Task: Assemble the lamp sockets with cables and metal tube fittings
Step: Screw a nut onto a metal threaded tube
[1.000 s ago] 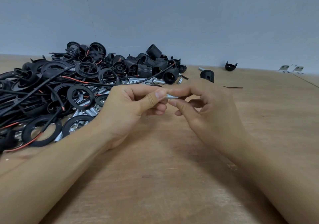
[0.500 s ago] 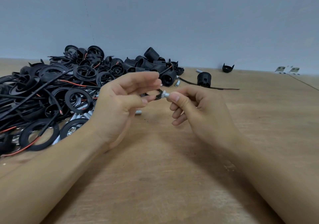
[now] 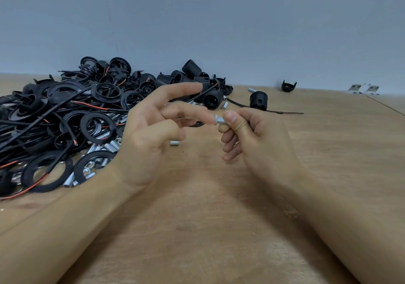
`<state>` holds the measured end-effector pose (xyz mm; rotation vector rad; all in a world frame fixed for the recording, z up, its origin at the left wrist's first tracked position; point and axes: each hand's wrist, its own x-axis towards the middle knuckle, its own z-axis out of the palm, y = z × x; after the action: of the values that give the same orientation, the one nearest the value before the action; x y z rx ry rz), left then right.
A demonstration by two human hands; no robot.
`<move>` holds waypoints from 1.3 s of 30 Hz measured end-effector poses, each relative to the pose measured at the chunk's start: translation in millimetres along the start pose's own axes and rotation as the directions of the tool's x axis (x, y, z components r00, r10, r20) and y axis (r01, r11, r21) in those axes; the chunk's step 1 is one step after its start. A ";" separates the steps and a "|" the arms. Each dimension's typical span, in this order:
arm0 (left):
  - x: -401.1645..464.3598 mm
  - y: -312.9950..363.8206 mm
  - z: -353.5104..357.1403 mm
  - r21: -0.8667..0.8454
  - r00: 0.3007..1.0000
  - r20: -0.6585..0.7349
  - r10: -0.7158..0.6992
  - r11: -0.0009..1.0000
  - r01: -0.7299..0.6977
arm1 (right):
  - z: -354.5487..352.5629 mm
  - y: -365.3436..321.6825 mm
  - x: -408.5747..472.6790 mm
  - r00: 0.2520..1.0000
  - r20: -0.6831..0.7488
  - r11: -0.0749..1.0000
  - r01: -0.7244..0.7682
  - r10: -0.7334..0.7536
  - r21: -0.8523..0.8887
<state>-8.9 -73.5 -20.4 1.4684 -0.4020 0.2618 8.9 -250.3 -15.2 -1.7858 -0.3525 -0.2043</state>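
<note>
A: How is the metal tube fitting [image 3: 219, 121] held?

B: It is pinched between the thumb and curled forefinger of the right hand [image 3: 256, 139], its free end with a nut on it pointed toward the left hand [image 3: 153, 134].

A: And the left hand?

B: Its fingers are spread and blurred; a fingertip is seen right at the nut end of the fitting, but whether it is touched cannot be told. Nothing is gripped by that hand.

A: Where are the remaining parts found?

B: A heap of black sockets, rings and cables [image 3: 72, 117] is spread beyond and outward of the left hand, with loose metal tubes [image 3: 103, 150] scattered just beside its wrist. One lone socket [image 3: 258, 100] with a cable [image 3: 282, 112] is seen beyond the right hand, on the wooden table [image 3: 219, 229]. A black cap [image 3: 288, 86] is set farther back, well apart.
</note>
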 end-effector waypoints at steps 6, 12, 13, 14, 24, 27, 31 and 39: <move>-2.2 -0.3 4.6 0.032 0.997 0.053 -0.049 0.998 0.047 | 0.3 -0.3 -0.7 1.000 -0.008 0.998 0.007 -0.008 -0.066; -1.2 0.0 1.7 0.014 0.997 0.034 -0.072 0.997 0.071 | -0.2 2.0 0.4 0.999 -0.022 0.987 0.035 -0.039 -0.155; -2.0 -0.5 3.9 0.034 0.994 0.078 -0.079 0.996 0.077 | -0.2 2.1 0.4 0.999 -0.020 0.986 0.037 -0.041 -0.165; -2.7 0.0 5.1 0.045 0.992 0.110 -0.061 0.997 0.056 | -0.2 2.3 0.6 0.999 -0.020 0.983 0.040 -0.044 -0.179; -6.7 -3.1 12.3 0.414 0.998 0.059 0.014 0.910 -0.037 | 0.8 11.4 2.2 1.000 -0.002 0.980 0.026 -0.027 -0.197; -8.3 -4.9 12.7 0.551 0.995 0.094 0.046 0.829 -0.091 | 1.1 13.8 3.5 1.000 0.014 0.978 0.025 -0.023 -0.208; -4.6 -4.5 -2.7 0.862 0.994 0.008 0.108 0.503 -0.062 | -1.0 13.6 4.6 1.000 -0.014 0.969 0.016 -0.020 -0.245; 12.4 0.9 -47.6 0.935 0.944 -0.324 0.063 -0.132 0.330 | -1.0 15.3 3.9 0.999 0.020 0.959 0.042 -0.038 -0.280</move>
<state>6.9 -27.0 -17.0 3.0236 0.4189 0.7047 17.8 -254.0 -27.7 -2.0623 -0.3853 -0.2817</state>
